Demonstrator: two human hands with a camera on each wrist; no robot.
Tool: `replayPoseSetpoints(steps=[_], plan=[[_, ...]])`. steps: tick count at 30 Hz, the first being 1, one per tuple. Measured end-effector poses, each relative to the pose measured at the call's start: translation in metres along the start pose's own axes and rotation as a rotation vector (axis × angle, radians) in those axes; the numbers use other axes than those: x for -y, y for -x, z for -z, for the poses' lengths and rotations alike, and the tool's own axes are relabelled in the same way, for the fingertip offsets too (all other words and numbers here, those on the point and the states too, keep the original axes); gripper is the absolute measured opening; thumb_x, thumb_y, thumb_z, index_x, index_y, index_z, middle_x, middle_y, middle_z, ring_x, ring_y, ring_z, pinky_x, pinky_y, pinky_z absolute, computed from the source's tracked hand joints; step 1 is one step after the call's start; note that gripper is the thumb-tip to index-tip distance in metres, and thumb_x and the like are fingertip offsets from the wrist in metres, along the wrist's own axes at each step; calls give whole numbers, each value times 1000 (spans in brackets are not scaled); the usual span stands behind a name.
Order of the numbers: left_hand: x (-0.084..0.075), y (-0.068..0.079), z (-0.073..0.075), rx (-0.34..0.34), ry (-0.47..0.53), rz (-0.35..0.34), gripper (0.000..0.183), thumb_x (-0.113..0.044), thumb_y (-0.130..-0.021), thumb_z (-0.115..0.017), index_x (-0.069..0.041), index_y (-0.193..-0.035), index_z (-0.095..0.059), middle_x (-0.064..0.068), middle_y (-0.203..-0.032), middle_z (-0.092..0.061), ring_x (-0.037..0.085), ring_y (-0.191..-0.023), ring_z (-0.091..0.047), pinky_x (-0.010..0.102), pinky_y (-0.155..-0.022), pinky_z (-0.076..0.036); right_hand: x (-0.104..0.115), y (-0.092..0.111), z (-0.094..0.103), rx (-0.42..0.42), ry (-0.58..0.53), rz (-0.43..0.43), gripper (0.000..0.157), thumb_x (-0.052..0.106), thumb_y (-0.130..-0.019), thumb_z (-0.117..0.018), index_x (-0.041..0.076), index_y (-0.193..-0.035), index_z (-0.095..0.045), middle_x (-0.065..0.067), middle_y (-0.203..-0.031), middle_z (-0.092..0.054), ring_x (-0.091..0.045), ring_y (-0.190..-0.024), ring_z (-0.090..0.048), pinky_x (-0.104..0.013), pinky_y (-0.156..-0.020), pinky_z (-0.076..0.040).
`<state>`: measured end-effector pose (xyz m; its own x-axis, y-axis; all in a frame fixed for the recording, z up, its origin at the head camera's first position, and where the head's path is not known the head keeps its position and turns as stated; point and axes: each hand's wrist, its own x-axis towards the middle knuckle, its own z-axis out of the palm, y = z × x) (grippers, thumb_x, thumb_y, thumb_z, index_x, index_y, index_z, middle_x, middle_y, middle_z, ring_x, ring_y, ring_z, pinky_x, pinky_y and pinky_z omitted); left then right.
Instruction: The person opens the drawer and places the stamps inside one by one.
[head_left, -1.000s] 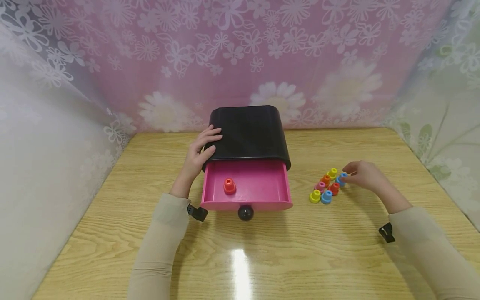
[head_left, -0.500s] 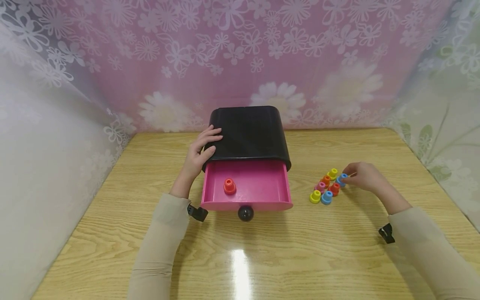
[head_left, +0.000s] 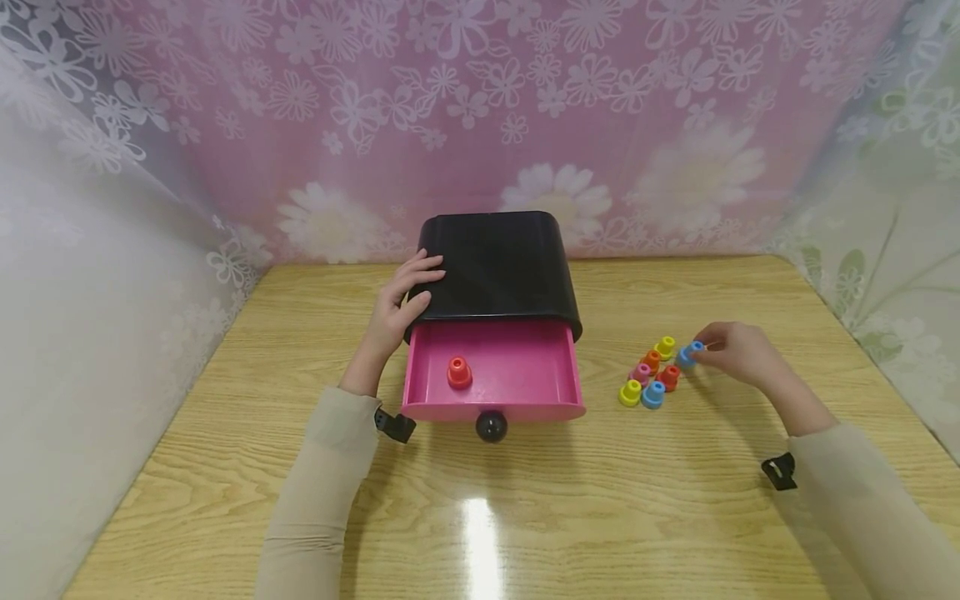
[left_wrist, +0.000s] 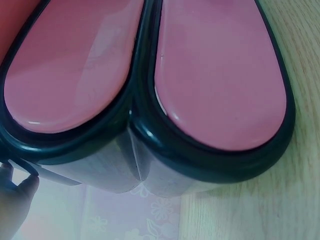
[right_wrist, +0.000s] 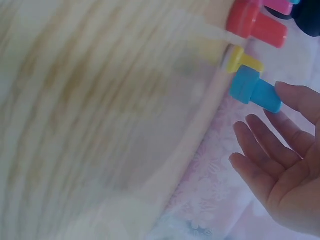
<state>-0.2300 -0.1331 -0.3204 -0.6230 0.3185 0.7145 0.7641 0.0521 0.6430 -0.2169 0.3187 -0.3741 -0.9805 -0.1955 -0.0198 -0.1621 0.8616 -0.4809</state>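
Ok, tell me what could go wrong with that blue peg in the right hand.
The right hand pinches the blue peg by its narrow end, so it might slip out. The red peg on the table stands close by and could get knocked if the blue one drops.

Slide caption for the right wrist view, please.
Right hand pinches a blue peg near a yellow peg and a red peg.

A peg [head_left: 460,374] stands in the drawer [head_left: 525,371], left of the cluster of pegs [head_left: 670,381] on the table [head_left: 615,517].
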Motion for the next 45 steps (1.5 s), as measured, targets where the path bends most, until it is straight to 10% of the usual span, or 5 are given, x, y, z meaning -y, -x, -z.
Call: replayPoseSetpoints(steps=[20,30,37,45], plan=[[1,-1,0,-8,16,-7,31,7,-76,-41,23,-102,-50,40,-116,-41,51,-121,-21,43,-104,-16,47,35,8,-249,-105,80,34,24,-85,-58,-5,-103,-57,-26,-98,-59,-47,-97,-51,-56,-76,-41],[1,0,0,-8,23,-10,32,5,-78,-41,23,-102,-50,40,-117,-40,51,-121,-20,43,-104,-16,74,43,5,-324,-187,142,31,18,-83,-61,-4,-104,-59,-22,-99,-61,-40,-91,-57,-1,-64,-37],[2,1,0,-9,22,-10,32,4,-78,-41,23,-102,-50,40,-117,-40,51,-121,-20,42,-104,-15,89,47,1,-354,-246,188,29,14,-82,-62,-3,-105,-60,-19,-96,-62,19,-79,-46,-3,-66,-40],[1,1,0,-10,23,-12,32,3,-78,-41,23,-102,-50,40,-117,-40,51,-121,-20,43,-104,-15,110,51,-4,-385,-290,244,28,7,-79,-64,-1,-106,-62,-17,-92,-64,13,-78,-53,-6,-65,-43]])
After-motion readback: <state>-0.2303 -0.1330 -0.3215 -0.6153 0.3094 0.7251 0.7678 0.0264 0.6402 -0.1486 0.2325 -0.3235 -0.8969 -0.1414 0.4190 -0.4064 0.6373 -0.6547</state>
